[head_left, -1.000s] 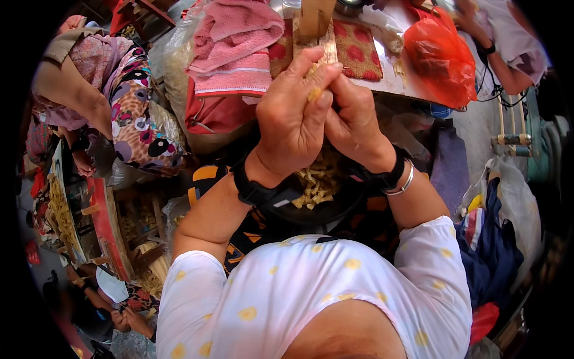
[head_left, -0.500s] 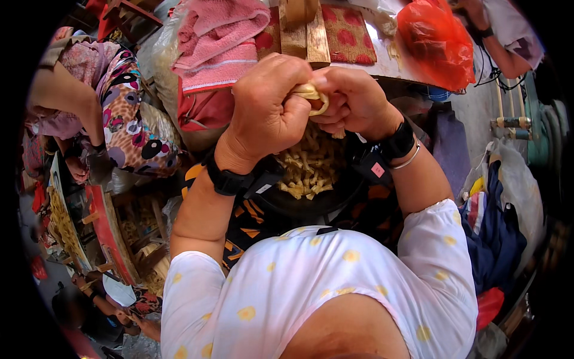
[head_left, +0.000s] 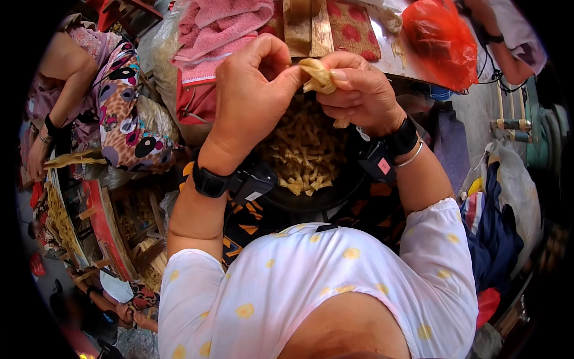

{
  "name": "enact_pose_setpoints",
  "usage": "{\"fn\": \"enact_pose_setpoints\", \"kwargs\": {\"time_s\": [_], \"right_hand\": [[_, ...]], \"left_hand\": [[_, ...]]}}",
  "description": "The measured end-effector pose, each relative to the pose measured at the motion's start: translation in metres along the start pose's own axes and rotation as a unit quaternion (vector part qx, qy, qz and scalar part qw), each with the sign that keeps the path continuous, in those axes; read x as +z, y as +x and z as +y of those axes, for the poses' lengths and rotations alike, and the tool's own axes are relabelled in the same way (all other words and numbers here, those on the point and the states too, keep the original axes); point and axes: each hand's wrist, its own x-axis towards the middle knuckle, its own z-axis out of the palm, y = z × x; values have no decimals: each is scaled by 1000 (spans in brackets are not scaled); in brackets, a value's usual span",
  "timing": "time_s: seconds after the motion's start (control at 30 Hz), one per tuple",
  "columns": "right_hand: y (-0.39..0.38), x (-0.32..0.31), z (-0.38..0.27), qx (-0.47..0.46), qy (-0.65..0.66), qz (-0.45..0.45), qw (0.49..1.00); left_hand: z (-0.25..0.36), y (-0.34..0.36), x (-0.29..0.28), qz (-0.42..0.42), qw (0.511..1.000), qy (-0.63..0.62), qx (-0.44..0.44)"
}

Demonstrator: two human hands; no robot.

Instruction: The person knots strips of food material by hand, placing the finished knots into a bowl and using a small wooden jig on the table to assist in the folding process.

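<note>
A pale yellow knotted strip (head_left: pixel 318 76) is held up between my hands, above a dark round bowl (head_left: pixel 311 204). My right hand (head_left: pixel 363 90) grips it between thumb and curled fingers, and a short tail of the strip shows below those fingers. The thumb and forefinger of my left hand (head_left: pixel 254 96) come together in a pinch at the knot's left end. What lies right between those two fingertips is hard to make out. Many similar knotted pieces (head_left: pixel 305 149) lie heaped in the bowl.
Beyond my hands stands a bench with a wooden block (head_left: pixel 308 33), a pink towel (head_left: pixel 221 33) and a red plastic bag (head_left: pixel 439 42). Other people sit at the left; one person's hand (head_left: pixel 37 158) is near a long yellow strip (head_left: pixel 75 158). Dark blue cloth (head_left: pixel 496 215) hangs at right.
Both fists have loosened, and the fingers of my left hand have opened out into a pinch. The loop between my hands is now a tighter knot, more fully in sight.
</note>
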Motion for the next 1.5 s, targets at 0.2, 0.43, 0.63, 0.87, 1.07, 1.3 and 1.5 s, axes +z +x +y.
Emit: {"fn": "enact_pose_setpoints", "kwargs": {"time_s": [0.2, 0.43, 0.63, 0.87, 1.07, 1.3, 1.5], "right_hand": [[6, 6, 5, -50, -24, 80, 995], [7, 23, 6, -83, -170, 138, 972], [-9, 24, -14, -155, -390, 154, 895], [-20, -2, -22, -119, -445, 210, 863], [-10, 15, -14, -98, -495, 204, 839], [-7, -1, -27, -112, -576, 173, 791], [25, -21, -42, -214, -701, 224, 643]], "left_hand": [[7, 1, -2, 15, 984, 103, 145], [6, 2, -13, -165, 980, -82, -69], [8, 1, -33, -237, 814, -483, -221], [6, 4, -30, -226, 932, -210, -191], [-3, 2, -10, -112, 961, 158, 199], [-4, 17, -17, -264, 947, 176, 61], [-21, 44, -2, -45, 959, 264, 96]]}}
